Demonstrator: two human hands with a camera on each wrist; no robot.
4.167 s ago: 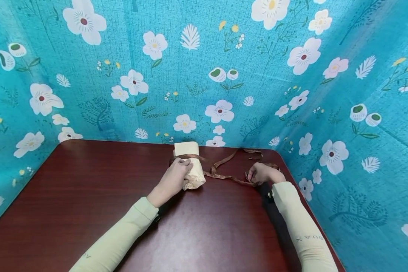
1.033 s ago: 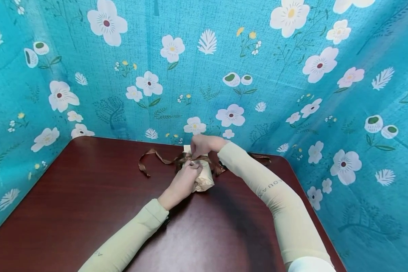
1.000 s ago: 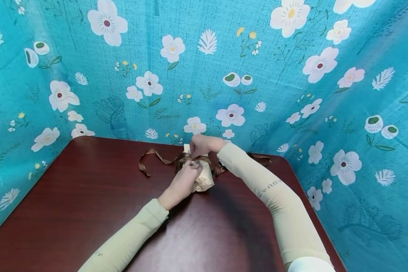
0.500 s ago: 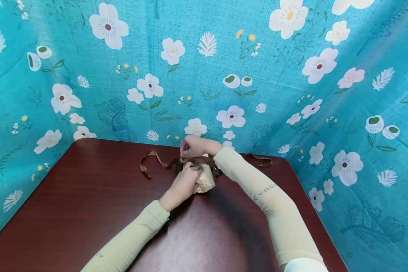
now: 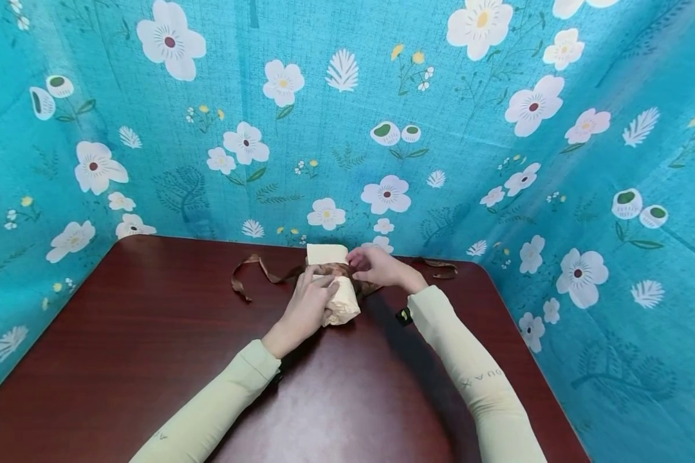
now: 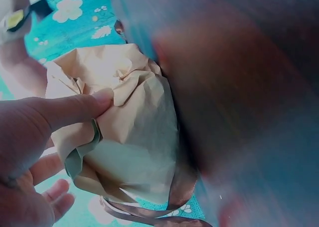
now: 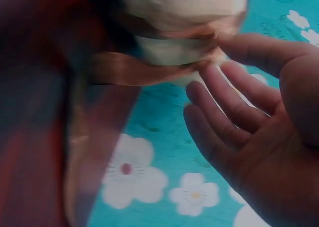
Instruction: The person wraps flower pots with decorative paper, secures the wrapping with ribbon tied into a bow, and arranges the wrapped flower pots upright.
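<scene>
A cream paper-wrapped package (image 5: 343,302) lies near the table's far edge, its crumpled folded end facing me. A brown ribbon (image 5: 331,270) runs round its middle. My left hand (image 5: 304,308) holds the package from the left; in the left wrist view its thumb (image 6: 79,110) presses the folded paper end. At the package's right side is my right hand (image 5: 382,267). In the right wrist view, somewhat blurred, its thumb and a fingertip pinch the ribbon (image 7: 124,70) where it passes round the package, while the other fingers are loosely bent.
One loose ribbon tail (image 5: 255,260) curls on the table to the left of the package. Another ribbon end (image 5: 443,267) lies near the far right corner. The dark red table (image 5: 150,360) meets a blue flowered cloth (image 5: 324,128) at its back and right.
The right hand first brought ribbon from the right across the package, leaving a tail on the left. In the last half second it has moved from above the package to its right side.
</scene>
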